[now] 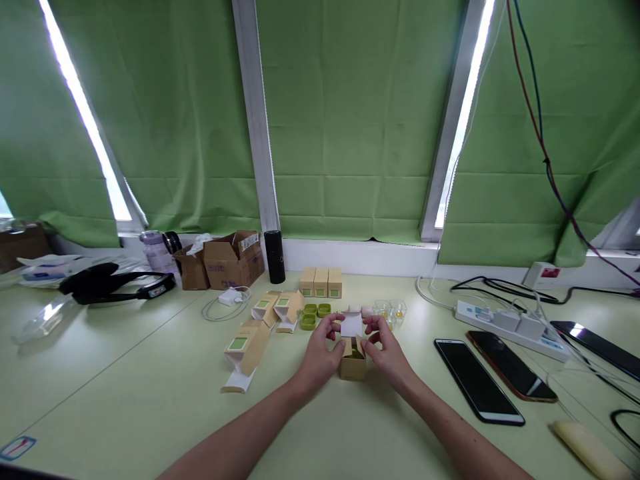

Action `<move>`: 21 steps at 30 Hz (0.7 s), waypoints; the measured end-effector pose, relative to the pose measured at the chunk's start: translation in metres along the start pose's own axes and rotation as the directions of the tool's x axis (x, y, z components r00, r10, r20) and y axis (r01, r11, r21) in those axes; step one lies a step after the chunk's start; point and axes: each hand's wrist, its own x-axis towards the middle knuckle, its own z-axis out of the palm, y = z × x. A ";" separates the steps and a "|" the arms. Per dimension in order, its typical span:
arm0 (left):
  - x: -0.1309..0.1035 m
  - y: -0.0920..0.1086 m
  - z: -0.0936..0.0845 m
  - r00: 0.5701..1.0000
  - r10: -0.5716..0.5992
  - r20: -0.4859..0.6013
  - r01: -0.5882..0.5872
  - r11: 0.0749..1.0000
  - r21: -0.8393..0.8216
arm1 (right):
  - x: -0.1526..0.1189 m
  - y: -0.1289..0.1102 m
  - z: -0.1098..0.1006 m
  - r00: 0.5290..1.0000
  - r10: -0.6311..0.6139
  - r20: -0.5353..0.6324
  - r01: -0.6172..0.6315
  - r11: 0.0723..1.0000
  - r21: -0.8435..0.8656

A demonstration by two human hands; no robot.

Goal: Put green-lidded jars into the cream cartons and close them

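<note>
A small brown cardboard box [353,369] stands upright on the table before me, its white-lined lid raised and its side flaps partly up. Something green shows dimly inside. On the box's left side, my left hand [325,348] pinches at the flap and lid edge with curled fingers. My right hand [384,349] does the same from the right. Just beyond lie several green square cups [309,321] and small clear cups [399,309] with a bit of yellow in them, partly behind my right hand. Flattened, unfolded boxes [250,343] with green labels lie to the left.
Closed small boxes [321,283] stand in a row at the back, near a black cylinder [275,257] and an opened carton [233,260]. To the right are phones [479,380], a power strip [513,328] and cables. A black headset-like strap [120,283] lies far left.
</note>
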 end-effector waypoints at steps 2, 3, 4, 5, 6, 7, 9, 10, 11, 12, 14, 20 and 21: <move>0.000 0.000 0.000 1.000 -0.002 0.002 0.002 1.000 0.002 | 0.000 0.000 0.000 1.000 0.007 0.006 -0.007 1.000 -0.005; -0.001 0.000 0.000 1.000 -0.002 0.004 0.002 1.000 0.003 | -0.001 0.001 0.000 1.000 0.008 0.007 -0.008 1.000 -0.007; -0.001 0.000 0.000 1.000 -0.002 0.003 0.002 1.000 0.002 | -0.001 0.001 0.001 1.000 0.009 0.007 -0.009 1.000 -0.009; -0.001 0.000 0.000 1.000 -0.002 0.000 0.002 1.000 0.000 | -0.001 0.001 0.001 1.000 0.008 0.007 -0.008 1.000 -0.010; -0.001 0.000 0.000 1.000 -0.002 -0.001 0.002 1.000 -0.002 | -0.002 0.001 0.001 1.000 0.007 0.005 -0.007 1.000 -0.010; -0.001 0.000 0.000 1.000 -0.002 -0.003 0.002 1.000 -0.004 | -0.002 0.001 0.002 1.000 0.004 0.004 -0.004 1.000 -0.008; -0.001 0.000 0.000 1.000 0.000 -0.003 0.000 1.000 -0.009 | -0.002 0.002 0.003 1.000 -0.002 0.004 0.002 1.000 -0.004; -0.001 0.000 0.001 1.000 0.003 -0.001 -0.003 1.000 -0.011 | -0.003 0.002 0.003 1.000 -0.004 0.003 0.004 1.000 -0.002; -0.001 0.000 0.001 1.000 0.006 0.002 -0.006 1.000 -0.012 | -0.003 0.002 0.004 1.000 -0.006 0.003 0.006 1.000 -0.002; -0.001 -0.001 0.001 1.000 0.009 0.005 -0.009 1.000 -0.013 | -0.003 0.002 0.004 1.000 -0.006 0.003 0.006 1.000 -0.003; -0.002 0.000 0.002 1.000 0.012 0.009 -0.012 1.000 -0.014 | -0.003 0.003 0.005 1.000 -0.006 0.005 0.006 1.000 -0.008; -0.004 0.003 0.002 1.000 -0.003 0.009 0.003 1.000 -0.006 | -0.002 0.004 0.005 1.000 -0.001 0.018 0.002 1.000 -0.005; -0.004 0.004 0.002 1.000 -0.007 0.012 0.007 1.000 -0.004 | -0.002 0.004 0.004 1.000 0.001 0.021 -0.001 1.000 -0.004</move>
